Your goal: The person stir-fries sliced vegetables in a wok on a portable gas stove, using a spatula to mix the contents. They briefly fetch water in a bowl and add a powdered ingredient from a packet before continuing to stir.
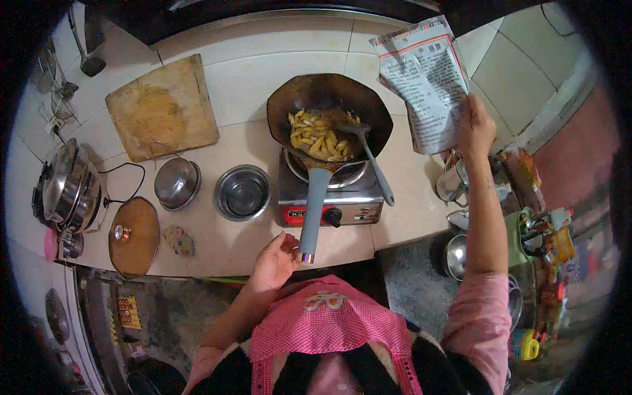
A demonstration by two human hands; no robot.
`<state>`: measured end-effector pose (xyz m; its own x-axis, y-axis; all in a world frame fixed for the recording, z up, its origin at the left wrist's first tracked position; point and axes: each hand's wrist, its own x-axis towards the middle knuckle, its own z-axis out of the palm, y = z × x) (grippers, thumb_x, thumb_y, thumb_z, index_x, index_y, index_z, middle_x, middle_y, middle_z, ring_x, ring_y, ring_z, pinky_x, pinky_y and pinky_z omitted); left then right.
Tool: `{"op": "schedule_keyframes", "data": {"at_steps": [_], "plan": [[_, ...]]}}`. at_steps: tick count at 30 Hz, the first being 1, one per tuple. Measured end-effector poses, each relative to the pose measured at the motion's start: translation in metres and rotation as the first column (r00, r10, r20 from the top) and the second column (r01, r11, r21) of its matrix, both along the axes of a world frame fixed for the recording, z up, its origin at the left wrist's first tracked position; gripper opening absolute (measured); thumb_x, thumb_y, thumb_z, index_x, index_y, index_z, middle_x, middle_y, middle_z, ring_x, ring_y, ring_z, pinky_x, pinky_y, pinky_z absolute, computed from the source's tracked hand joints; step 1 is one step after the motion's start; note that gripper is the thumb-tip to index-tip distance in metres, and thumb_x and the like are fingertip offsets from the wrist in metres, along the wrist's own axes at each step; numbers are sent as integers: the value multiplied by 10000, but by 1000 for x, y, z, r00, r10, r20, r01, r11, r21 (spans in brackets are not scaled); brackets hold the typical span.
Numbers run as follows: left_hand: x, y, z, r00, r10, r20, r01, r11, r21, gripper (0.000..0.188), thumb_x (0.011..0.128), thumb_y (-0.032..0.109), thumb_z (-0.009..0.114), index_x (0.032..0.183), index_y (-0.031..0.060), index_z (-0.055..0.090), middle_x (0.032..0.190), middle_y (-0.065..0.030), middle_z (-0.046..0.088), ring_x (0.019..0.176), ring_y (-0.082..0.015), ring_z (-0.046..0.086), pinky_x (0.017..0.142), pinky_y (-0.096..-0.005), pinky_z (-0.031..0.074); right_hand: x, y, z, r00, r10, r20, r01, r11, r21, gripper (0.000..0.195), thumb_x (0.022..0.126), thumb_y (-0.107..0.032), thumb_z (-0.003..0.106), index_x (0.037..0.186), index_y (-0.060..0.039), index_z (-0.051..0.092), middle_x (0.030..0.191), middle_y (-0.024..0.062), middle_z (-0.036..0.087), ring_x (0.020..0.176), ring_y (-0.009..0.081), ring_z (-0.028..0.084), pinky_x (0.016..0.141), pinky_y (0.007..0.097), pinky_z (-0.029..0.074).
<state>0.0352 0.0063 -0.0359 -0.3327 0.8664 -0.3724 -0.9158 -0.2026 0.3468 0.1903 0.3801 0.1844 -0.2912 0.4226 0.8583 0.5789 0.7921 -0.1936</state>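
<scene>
A printed plastic food pouch is gripped at its side by my right hand, raised to the right of the wok. My left hand is beside the end of the grey handle, fingers loosely curled; whether it touches the handle cannot be told. The dark wok sits on a single-burner gas stove. Yellowish-brown food pieces lie in it. A grey spatula rests in the wok, its handle hanging over the right rim.
Left on the counter are a metal bowl with liquid, an overturned metal bowl, a lid, a cloth and a steel pot. A wooden cutting board leans on the wall. A metal jug stands near my right arm.
</scene>
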Motion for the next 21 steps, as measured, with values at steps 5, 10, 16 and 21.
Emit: {"op": "schedule_keyframes", "data": {"at_steps": [5,10,16,21], "plan": [[-20,-31,-15,997,65,-32,-66,997,-26,183,902,272,538,887,92,562,859,-25,558,787,-163,510,725,-301,435,-56,4,-13,930,-24,367,4,998,56,155,791,-101,534,933,-142,581,759,143,603,714,365,594,582,442,446],[-33,-43,-15,987,128,-99,-137,987,-85,196,906,283,520,878,90,538,842,-21,540,765,-153,496,698,-294,432,-79,15,-20,973,34,227,-30,999,-20,109,843,-166,516,925,-141,583,781,140,618,723,366,598,611,444,464],[-38,-44,-13,990,117,-75,-124,988,-97,184,910,273,517,890,91,533,861,-20,541,766,-151,497,692,-291,435,-90,16,-27,951,62,301,-44,997,-66,133,853,-187,485,938,-143,578,814,153,634,742,366,615,619,457,478],[-44,-47,-23,991,125,-54,-127,990,-54,176,915,268,512,888,96,535,858,-20,541,761,-153,505,682,-296,443,-98,21,-31,944,50,327,-38,998,-43,153,795,-121,513,927,-146,588,830,138,643,754,356,622,629,457,484]]}}
